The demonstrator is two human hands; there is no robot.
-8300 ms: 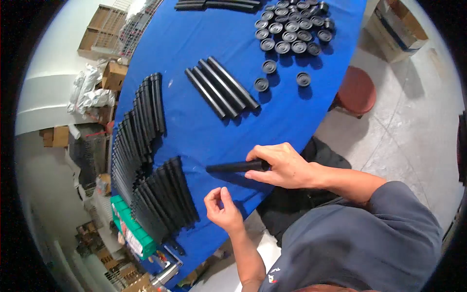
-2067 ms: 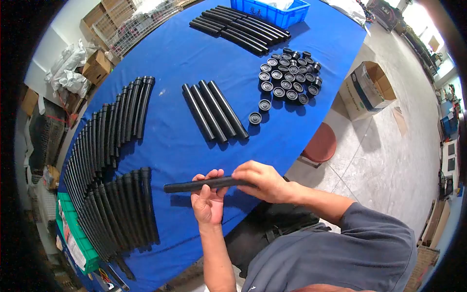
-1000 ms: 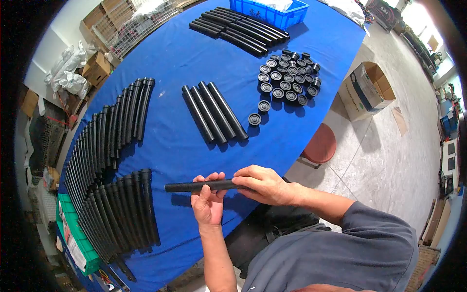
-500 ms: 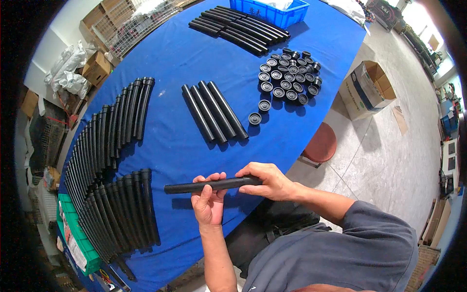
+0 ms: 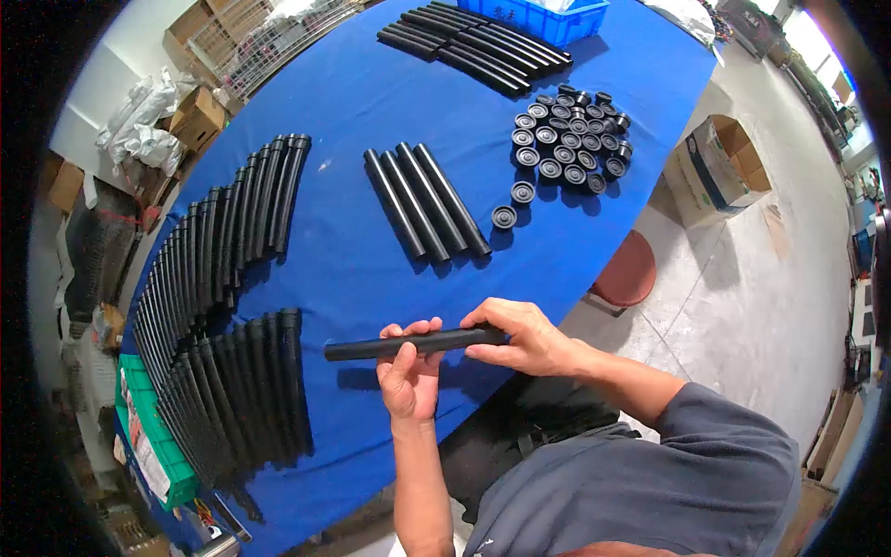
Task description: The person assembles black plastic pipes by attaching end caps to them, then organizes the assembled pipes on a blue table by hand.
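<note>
A black tube [image 5: 371, 348] lies almost level across both hands, above the near edge of the blue-covered table. My left hand [image 5: 409, 376] grips it around the middle, thumb in front and fingers behind. At the tube's right end my right hand [image 5: 524, 339] is closed around it, hiding that end, so I cannot make out whether a cap sits there. Beyond the hands, several plain black tubes [image 5: 427, 204] lie side by side. Round black caps [image 5: 550, 169] are clustered farther right, with a single cap [image 5: 504, 216] at the near end of the group.
Capped black tubes [image 5: 269, 200] lie in two rows at the left. More tubes [image 5: 473, 46] and a blue crate [image 5: 566, 20] are at the far end. A green crate [image 5: 153, 432] sits at the left edge. A red stool [image 5: 626, 271] and cardboard box [image 5: 715, 176] stand on the floor.
The view has shifted slightly, moving the table and its contents in the frame. Both hands keep their hold on the tube, with the right still at its right end.
</note>
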